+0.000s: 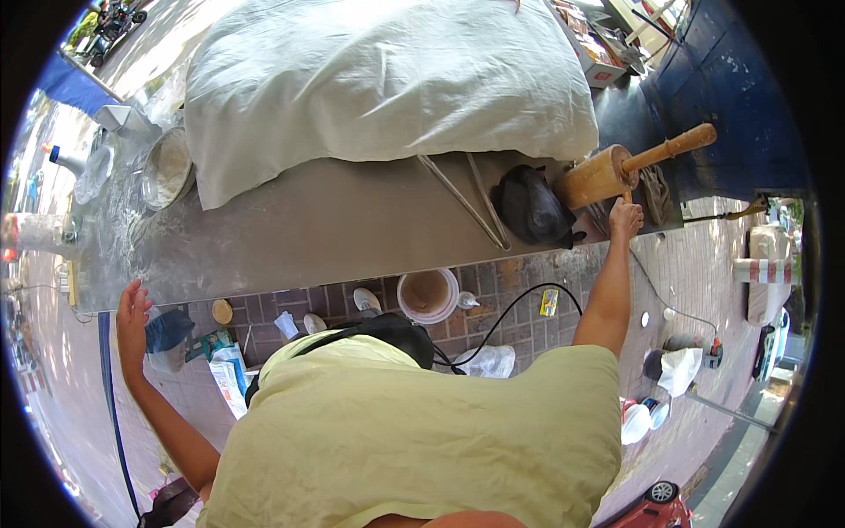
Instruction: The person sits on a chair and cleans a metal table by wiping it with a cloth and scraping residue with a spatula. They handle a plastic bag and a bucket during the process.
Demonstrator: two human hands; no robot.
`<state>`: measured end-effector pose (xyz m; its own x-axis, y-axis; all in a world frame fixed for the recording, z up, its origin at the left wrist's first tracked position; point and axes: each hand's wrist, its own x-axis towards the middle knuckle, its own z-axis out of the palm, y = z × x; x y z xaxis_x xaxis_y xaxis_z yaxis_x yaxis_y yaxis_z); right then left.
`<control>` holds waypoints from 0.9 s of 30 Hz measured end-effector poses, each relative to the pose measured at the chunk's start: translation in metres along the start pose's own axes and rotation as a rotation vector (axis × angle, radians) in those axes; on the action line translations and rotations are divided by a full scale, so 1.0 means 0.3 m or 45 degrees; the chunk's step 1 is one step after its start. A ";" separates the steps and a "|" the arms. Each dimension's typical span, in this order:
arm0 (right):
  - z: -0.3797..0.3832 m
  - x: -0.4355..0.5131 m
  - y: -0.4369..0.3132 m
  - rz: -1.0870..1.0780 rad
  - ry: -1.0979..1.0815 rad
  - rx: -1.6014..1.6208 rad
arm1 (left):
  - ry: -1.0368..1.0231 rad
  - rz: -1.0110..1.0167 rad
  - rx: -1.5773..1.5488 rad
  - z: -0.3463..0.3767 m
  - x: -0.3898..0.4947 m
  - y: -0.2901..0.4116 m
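My left hand (134, 305) is at the left front edge of the metal table (297, 224), fingers apart and holding nothing. Flour dusts the tabletop beyond it. At the right front edge, my right hand (626, 218) is closed around what looks like a slim wooden handle (627, 197); its other end is hidden. Just behind that hand lies a thick wooden rolling pin (597, 177), one handle pointing right. A black plastic bag (535, 206) sits to its left. Beside the bag, two metal rods (465, 201) meet near the table edge and run back under a white cloth (389, 86).
A metal bowl of flour (170, 170) stands at the table's left. On the brick paving below are a white bucket (428, 297) with murky liquid, a clear plastic bag (488, 362) and a black cable (515, 297). A blue panel (719, 99) rises at right.
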<state>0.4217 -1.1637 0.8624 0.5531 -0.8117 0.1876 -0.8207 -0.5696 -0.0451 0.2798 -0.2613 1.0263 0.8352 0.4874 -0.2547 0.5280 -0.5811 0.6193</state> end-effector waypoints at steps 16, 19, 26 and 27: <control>-0.187 -1.135 -0.068 -0.496 0.268 0.778 | -1.019 1.573 -0.137 0.935 -0.096 0.748; -0.166 -1.148 -0.187 -0.350 -0.025 0.608 | -1.080 1.779 -0.137 1.267 -0.173 0.976; -0.135 -1.144 -0.180 -0.328 -0.252 0.431 | -1.324 1.550 0.342 1.684 -0.217 1.188; -0.133 -1.147 -0.171 -0.339 -0.258 0.422 | -1.357 1.486 0.475 1.708 -0.212 1.196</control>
<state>0.2677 -0.8502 0.8393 0.7819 -0.6221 0.0412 -0.5750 -0.7451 -0.3381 0.4951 -0.8349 0.8841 0.4247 -0.8641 -0.2702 -0.5619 -0.4856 0.6697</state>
